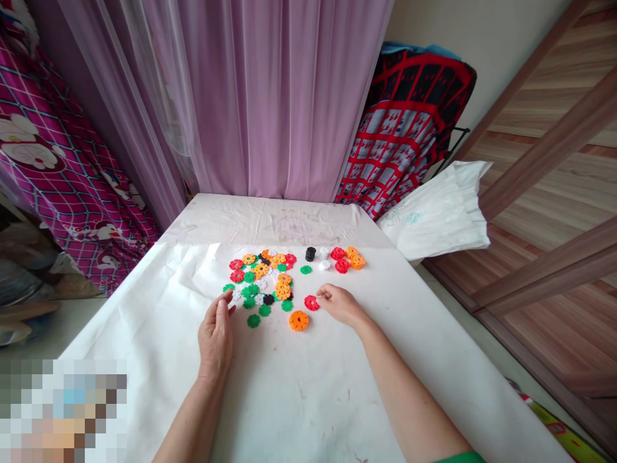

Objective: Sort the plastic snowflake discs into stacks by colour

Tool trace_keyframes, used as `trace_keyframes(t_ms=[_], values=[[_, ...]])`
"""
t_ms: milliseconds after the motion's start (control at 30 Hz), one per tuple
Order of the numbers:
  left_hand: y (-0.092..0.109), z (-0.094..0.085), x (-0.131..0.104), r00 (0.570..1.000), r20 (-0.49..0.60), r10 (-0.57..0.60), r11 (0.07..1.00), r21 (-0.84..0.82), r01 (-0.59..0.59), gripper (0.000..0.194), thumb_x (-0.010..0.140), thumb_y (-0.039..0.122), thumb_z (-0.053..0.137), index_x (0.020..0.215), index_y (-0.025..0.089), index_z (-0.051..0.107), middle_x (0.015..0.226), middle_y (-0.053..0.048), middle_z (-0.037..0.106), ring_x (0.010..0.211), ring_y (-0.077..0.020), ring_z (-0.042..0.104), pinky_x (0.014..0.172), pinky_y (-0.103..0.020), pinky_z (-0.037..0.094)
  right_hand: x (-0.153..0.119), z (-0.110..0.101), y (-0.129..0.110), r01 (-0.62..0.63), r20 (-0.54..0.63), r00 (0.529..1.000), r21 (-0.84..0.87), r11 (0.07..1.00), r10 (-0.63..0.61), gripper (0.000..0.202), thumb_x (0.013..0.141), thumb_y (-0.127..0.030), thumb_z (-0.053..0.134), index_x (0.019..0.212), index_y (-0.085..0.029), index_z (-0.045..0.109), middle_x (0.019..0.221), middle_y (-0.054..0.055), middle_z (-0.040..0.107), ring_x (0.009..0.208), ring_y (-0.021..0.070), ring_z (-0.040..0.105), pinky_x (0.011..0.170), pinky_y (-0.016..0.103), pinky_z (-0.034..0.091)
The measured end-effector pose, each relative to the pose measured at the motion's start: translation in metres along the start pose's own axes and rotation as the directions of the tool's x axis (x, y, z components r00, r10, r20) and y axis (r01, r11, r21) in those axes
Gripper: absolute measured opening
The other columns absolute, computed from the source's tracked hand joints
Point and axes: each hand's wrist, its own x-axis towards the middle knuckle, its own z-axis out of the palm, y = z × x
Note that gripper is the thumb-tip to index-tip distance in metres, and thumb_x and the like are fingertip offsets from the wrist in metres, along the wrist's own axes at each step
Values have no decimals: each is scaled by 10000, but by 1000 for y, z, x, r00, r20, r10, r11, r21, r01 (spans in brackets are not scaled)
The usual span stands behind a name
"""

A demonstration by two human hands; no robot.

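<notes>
Between thumb and fingers, my right hand (341, 305) pinches the edge of a red notched snowflake disc (312, 302) just above the table. My left hand (216, 331) is half curled at the left side of a loose heap, its fingers loosely apart, with no disc visible in it. Close to its fingertips lies a green disc (228, 289). The heap mixes green, orange, red, white and black discs, among them an orange disc (282, 291) and a black disc (268, 299). In front of the heap sits a separate stack of orange discs (299, 321).
Beyond my right hand stand sorted stacks: black discs (311, 254), white discs (324, 264), red discs (342, 265) and orange discs (357, 261). A lone green disc (306, 270) lies nearby. The white-covered table (289, 399) meets a purple curtain (289, 96); a white bag (438, 212) is at right.
</notes>
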Motion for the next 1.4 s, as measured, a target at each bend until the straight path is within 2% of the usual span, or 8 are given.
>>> trace_keyframes(t_ms=[200,367,600,700,833,1033,1167,1400], values=[[0,1,1,1000,-6,-14,1000,-2,14,507,839,628,529,1036,192,698,1245,-109,681,1163,-266,623,966,-437,539,-13,-5,-18,142,50,990,-265,954,-133,524,762,-367,730,1263,-270,612,1145,57,607,881,159,617,842,266,436],[-2,1,1,1000,-5,-15,1000,-13,15,492,854,610,524,1066,201,697,1256,-101,677,1164,-254,624,971,-423,539,-9,-6,-27,203,109,979,-406,891,-173,330,806,-286,664,1135,-282,674,1082,38,611,948,178,611,806,247,399],[-4,0,0,1000,-12,-10,1000,-11,10,486,865,610,515,1062,205,700,1243,-101,683,1173,-251,621,965,-408,543,-7,-13,-29,224,154,973,-445,867,-172,337,790,-318,681,1123,-263,671,1082,35,638,921,178,620,777,253,396],[-3,0,0,1000,-5,-8,1000,-7,8,481,866,609,519,1066,211,701,1250,-95,683,1177,-250,620,971,-408,540,9,-23,-39,232,140,972,-461,857,-188,360,812,-342,673,1163,-262,664,1133,45,658,1002,202,619,811,268,410],[-4,0,0,1000,0,-13,1000,2,13,488,864,615,517,1079,216,698,1258,-89,681,1171,-250,623,983,-415,533,52,-29,-67,242,33,963,-554,797,-269,300,876,-180,534,1132,-238,679,1210,62,669,1161,224,549,918,304,393],[-4,0,2,1000,-1,-31,999,11,31,504,854,624,513,1073,213,704,1252,-95,685,1149,-260,634,968,-427,543,106,-19,-101,352,188,932,-662,661,-308,512,809,-88,544,1281,-276,601,1372,49,603,1361,242,371,1027,387,305],[-4,0,2,999,-4,-40,999,7,40,509,845,631,520,1072,216,706,1267,-95,678,1154,-261,631,966,-423,544,115,-14,-107,371,279,929,-699,612,-245,443,796,-176,617,1231,-258,644,1219,80,683,1262,257,468,1018,388,299],[-3,1,3,999,-9,-39,999,1,39,508,842,625,525,1072,210,708,1249,-104,684,1146,-273,636,958,-442,547,106,-17,-107,328,221,944,-718,614,-246,358,804,-277,636,1148,-183,672,1204,131,674,1197,271,529,987,374,329]])
